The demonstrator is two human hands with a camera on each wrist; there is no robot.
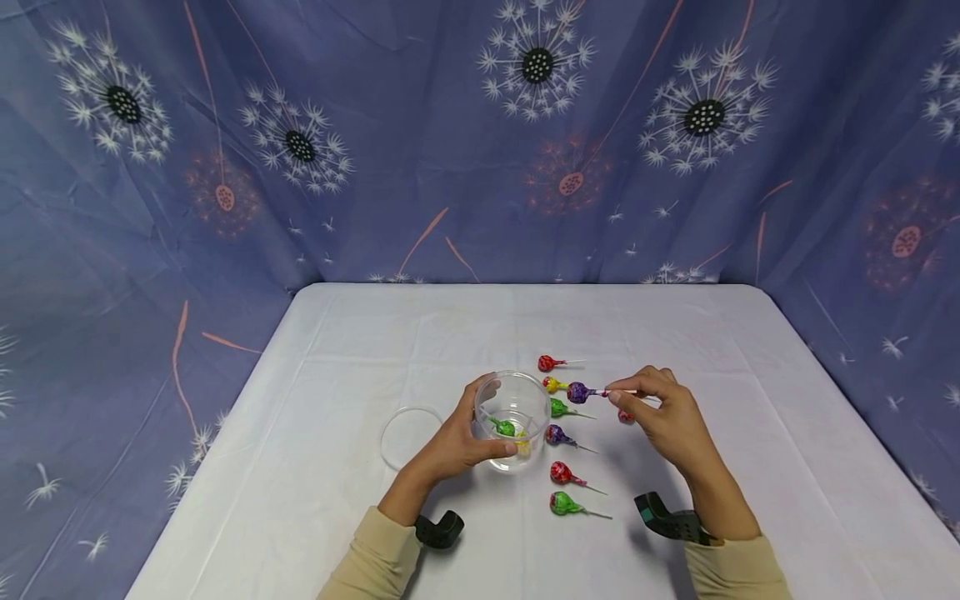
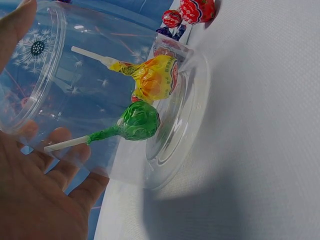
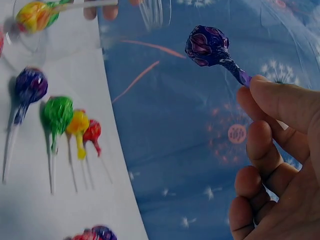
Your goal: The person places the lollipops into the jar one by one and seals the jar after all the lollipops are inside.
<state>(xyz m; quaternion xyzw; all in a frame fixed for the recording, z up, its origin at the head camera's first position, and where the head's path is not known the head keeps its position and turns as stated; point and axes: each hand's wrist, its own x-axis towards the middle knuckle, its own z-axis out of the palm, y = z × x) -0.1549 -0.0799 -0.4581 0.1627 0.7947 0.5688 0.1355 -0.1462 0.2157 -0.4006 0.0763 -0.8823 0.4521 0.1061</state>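
Observation:
My left hand (image 1: 450, 442) grips a clear plastic tub (image 1: 528, 396) around its side, thumb at the front. Inside it lie a yellow lollipop (image 2: 155, 79) and a green lollipop (image 2: 137, 121), sticks toward the mouth in the left wrist view. Whether the tub's base touches the table cannot be told. Just right of the tub, my right hand (image 1: 671, 421) pinches a purple lollipop (image 3: 206, 46) by its stick between thumb and index finger. Its wrapped head points toward the tub and is outside it.
A column of lollipops lies right of the tub: red (image 1: 546, 363), yellow (image 1: 552, 384), green (image 1: 558, 407), purple (image 1: 555, 435), red (image 1: 561, 473) and green (image 1: 561, 503). Another red lollipop (image 1: 626, 416) is partly hidden by my right hand. A clear round lid (image 1: 385, 446) lies left.

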